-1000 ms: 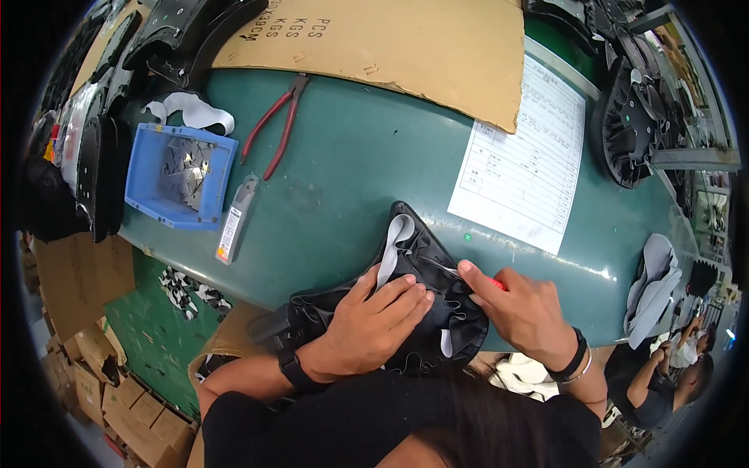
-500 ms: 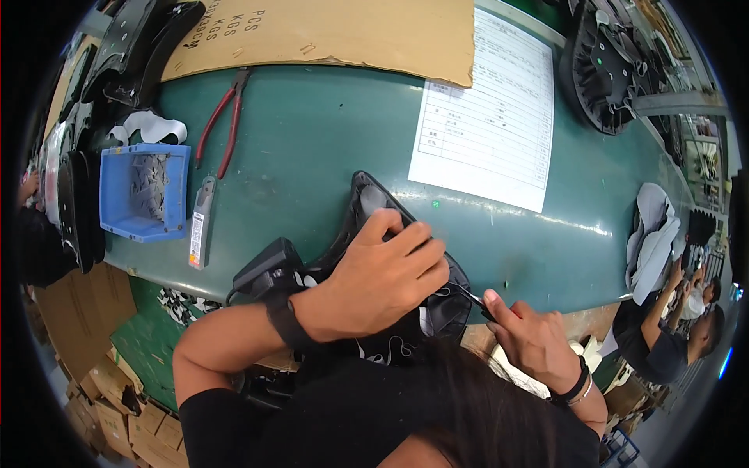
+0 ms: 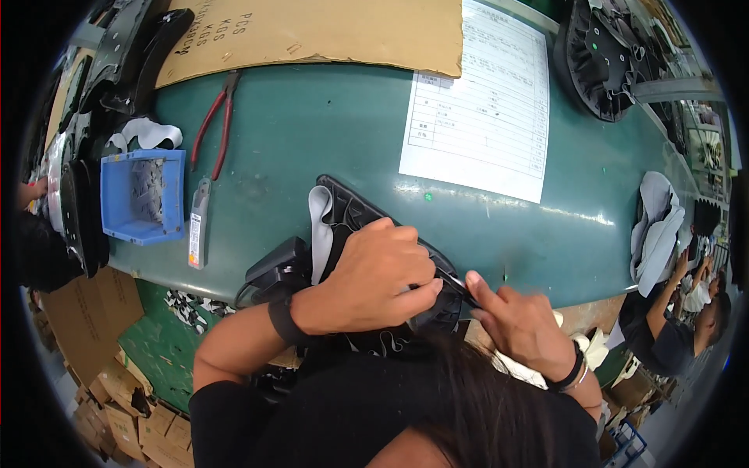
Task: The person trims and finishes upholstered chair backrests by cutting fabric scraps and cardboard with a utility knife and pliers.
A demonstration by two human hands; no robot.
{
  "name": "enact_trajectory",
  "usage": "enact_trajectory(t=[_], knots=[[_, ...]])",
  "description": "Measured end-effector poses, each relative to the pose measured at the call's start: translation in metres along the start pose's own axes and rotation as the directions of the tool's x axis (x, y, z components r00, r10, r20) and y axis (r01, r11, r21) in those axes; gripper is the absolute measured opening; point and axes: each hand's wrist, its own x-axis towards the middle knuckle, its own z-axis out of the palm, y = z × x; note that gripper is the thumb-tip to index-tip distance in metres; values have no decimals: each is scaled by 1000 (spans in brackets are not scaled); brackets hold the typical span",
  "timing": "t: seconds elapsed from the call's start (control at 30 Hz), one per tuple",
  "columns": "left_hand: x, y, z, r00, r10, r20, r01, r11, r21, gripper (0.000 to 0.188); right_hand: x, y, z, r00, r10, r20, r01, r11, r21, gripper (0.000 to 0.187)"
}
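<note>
Clock positions read from the left hand, 12 toward the far side of the table (image 3: 304, 132).

Left hand (image 3: 382, 269): back up, knuckles arched, fingers bent down onto a black padded piece (image 3: 355, 209), thumb toward 3. Fingertips hidden; cannot tell whether they pinch the piece or only press it. Forearm comes in from 8.

Right hand (image 3: 521, 324): at 4, apart from the left, closed around a slim tool (image 3: 464, 292). Thumb extended, other fingers curled; tool points between 10 and 11, tip at the piece. Contact not resolvable. Forearm enters from between 4 and 5.

Piece: lies at the near table edge under the left hand, one end showing at 11, the other at 4. White strap (image 3: 321, 234) at 10; black box (image 3: 277, 269) at 9, just beside the strap.

Farther out: red-handled pliers (image 3: 224, 129) at 10; paper sheet (image 3: 476, 125) at 1.
</note>
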Motion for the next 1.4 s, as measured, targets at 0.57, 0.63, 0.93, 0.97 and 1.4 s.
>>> enact_trajectory(t=[0.57,0.63,0.93,0.97,1.4], knots=[[0,6,-24,989,-132,-72,150,904,401,28,26,-8,-7,993,10,-119,-21,996,-87,57],[3,0,-25,974,-207,-90,221,957,188,30,20,-11,2,992,20,-122,-31,996,-89,58],[6,17,-40,967,-128,-220,38,928,-372,28,-11,-15,21,966,44,-254,-57,997,-43,57],[6,15,-35,990,-69,-126,76,996,50,28,-4,-13,13,971,100,-216,-106,994,-17,54],[0,-2,-50,828,-407,-385,-8,678,-735,29,-4,-34,39,952,145,-269,-120,987,107,57]])
